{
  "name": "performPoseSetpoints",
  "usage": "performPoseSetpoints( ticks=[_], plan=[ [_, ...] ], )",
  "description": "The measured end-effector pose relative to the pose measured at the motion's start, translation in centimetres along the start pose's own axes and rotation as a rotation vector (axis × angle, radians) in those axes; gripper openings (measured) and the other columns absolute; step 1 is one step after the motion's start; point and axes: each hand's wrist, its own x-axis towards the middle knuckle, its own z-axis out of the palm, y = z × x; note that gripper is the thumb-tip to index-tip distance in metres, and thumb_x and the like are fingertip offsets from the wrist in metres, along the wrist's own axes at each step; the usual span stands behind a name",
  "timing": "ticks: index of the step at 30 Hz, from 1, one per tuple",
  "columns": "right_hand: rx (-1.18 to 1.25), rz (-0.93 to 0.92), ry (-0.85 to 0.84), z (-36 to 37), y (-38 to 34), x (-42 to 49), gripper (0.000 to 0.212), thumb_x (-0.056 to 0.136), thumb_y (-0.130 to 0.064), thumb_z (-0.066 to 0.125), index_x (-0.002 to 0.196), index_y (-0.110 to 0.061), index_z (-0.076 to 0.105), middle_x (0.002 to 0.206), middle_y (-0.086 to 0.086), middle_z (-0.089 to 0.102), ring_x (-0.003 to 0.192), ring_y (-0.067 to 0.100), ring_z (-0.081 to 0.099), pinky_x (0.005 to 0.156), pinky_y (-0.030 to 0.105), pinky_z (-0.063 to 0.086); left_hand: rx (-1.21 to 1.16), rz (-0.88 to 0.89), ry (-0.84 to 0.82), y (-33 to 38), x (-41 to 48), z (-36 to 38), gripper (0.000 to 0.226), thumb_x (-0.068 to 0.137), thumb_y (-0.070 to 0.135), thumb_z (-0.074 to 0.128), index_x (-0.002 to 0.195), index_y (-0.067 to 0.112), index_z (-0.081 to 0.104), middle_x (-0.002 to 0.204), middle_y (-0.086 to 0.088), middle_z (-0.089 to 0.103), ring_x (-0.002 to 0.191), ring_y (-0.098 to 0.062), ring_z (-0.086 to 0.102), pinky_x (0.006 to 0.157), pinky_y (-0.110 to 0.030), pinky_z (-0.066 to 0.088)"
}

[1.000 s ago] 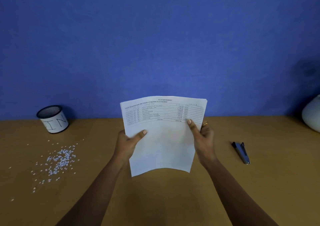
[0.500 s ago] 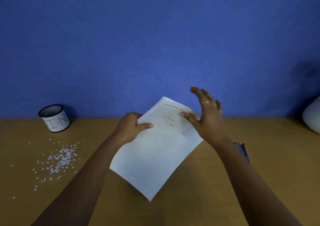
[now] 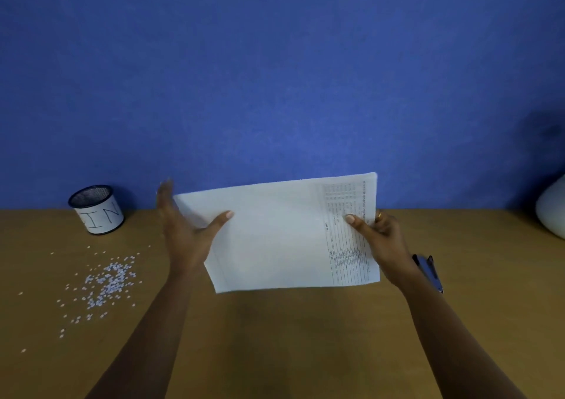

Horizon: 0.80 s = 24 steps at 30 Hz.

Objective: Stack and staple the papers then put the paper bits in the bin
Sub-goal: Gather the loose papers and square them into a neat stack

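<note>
White printed papers (image 3: 275, 239) are held sideways above the wooden table (image 3: 290, 346), with the print at the right end. The right hand (image 3: 382, 242) pinches that end, thumb in front and curled fingers behind. The left hand (image 3: 183, 233) stands straight-fingered against the opposite edge, its thumb resting on the sheet. A blue stapler (image 3: 429, 273) lies just behind the right wrist. Paper bits (image 3: 107, 279) are scattered at the left, near a black mesh bin (image 3: 96, 210). Its inside is too dark to tell what it holds.

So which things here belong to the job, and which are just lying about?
Job: white printed paper sheets, dark blue stapler, scattered white paper bits, black mesh bin with white label.
Lying about: white rounded object at the right edge.
</note>
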Motion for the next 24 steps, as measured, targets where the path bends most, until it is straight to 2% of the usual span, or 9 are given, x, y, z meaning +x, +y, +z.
performPoseSetpoints(
  ticks=[1,3,5,7,8,13,15,22,24],
  plan=[
    [0.026,0.009,0.019,-0.2,0.3,-0.1,0.009,0.086,-0.013,0.060,0.090,-0.012,0.068,0.086,-0.003,0.075,0.081,0.016,0.072,0.067,0.027,0.059,-0.130,-0.085,-0.028,-0.4,-0.4,0.1,0.101,0.065,0.020,0.083,0.144,0.019,0.020,0.147,-0.002,0.032,0.131,-0.014,0.036,0.106,-0.029,0.039],
    [0.066,0.029,0.051,-0.3,0.9,-0.1,0.011,0.087,-0.013,0.059,0.093,-0.008,0.067,0.090,-0.001,0.075,0.084,0.017,0.072,0.068,0.027,0.059,-0.315,-0.229,-0.141,-0.9,-0.9,0.1,0.087,0.073,0.005,0.075,0.143,0.015,0.024,0.133,-0.002,0.047,0.113,-0.011,0.050,0.083,-0.011,0.048],
    [0.096,0.048,0.052,-0.3,1.5,-0.3,0.015,0.088,-0.013,0.058,0.097,-0.007,0.066,0.095,0.002,0.074,0.087,0.020,0.071,0.071,0.029,0.059,-0.394,-0.335,-0.297,-1.9,-1.0,-0.1,0.060,0.078,0.004,0.069,0.132,0.011,0.045,0.119,-0.004,0.060,0.100,-0.015,0.060,0.074,-0.016,0.051],
    [0.117,0.063,0.044,-0.2,2.0,-0.6,0.020,0.089,-0.014,0.056,0.103,-0.004,0.066,0.099,0.005,0.073,0.089,0.020,0.071,0.069,0.026,0.058,-0.393,-0.382,-0.415,-2.7,-1.1,-0.3,0.040,0.079,0.006,0.068,0.117,0.012,0.059,0.107,0.000,0.067,0.098,-0.017,0.064,0.083,-0.028,0.052],
    [0.129,0.066,0.045,-0.2,2.3,-0.7,0.020,0.089,-0.014,0.056,0.104,-0.004,0.065,0.099,0.004,0.072,0.088,0.017,0.071,0.066,0.022,0.058,-0.388,-0.386,-0.438,-2.9,-1.1,-0.4,0.036,0.079,0.005,0.068,0.114,0.011,0.061,0.102,0.003,0.067,0.094,-0.013,0.065,0.084,-0.028,0.053],
    [0.157,0.070,0.057,0.3,4.1,-1.5,0.018,0.089,-0.007,0.054,0.102,-0.012,0.066,0.093,-0.005,0.074,0.085,0.009,0.071,0.065,0.017,0.055,-0.392,-0.383,-0.390,-3.6,-2.0,-0.3,0.030,0.079,-0.002,0.066,0.104,0.015,0.064,0.076,0.013,0.073,0.071,0.002,0.069,0.060,-0.010,0.053],
    [0.142,0.092,0.062,0.5,5.2,-1.9,0.019,0.090,-0.008,0.053,0.103,-0.012,0.066,0.092,-0.007,0.074,0.085,0.009,0.070,0.065,0.017,0.055,-0.380,-0.403,-0.388,-4.5,-2.8,-0.2,0.030,0.078,-0.003,0.066,0.100,0.017,0.064,0.074,0.019,0.073,0.072,0.002,0.069,0.060,-0.011,0.053],
    [0.134,0.195,0.053,1.4,8.5,-3.6,0.018,0.080,-0.021,0.061,0.097,-0.019,0.066,0.088,-0.015,0.075,0.083,0.007,0.070,0.062,0.016,0.054,-0.350,-0.503,-0.436,-6.7,-5.0,0.2,0.032,0.075,-0.001,0.072,0.094,0.022,0.062,0.094,0.008,0.067,0.093,-0.020,0.060,0.077,-0.031,0.047],
    [0.131,0.198,0.057,1.4,8.6,-3.6,0.016,0.086,-0.011,0.057,0.098,-0.020,0.065,0.086,-0.017,0.074,0.082,0.004,0.070,0.061,0.015,0.054,-0.337,-0.517,-0.434,-7.0,-5.0,0.4,0.032,0.072,0.005,0.076,0.097,0.018,0.061,0.099,0.002,0.065,0.097,-0.023,0.059,0.085,-0.036,0.045]
  ],
)
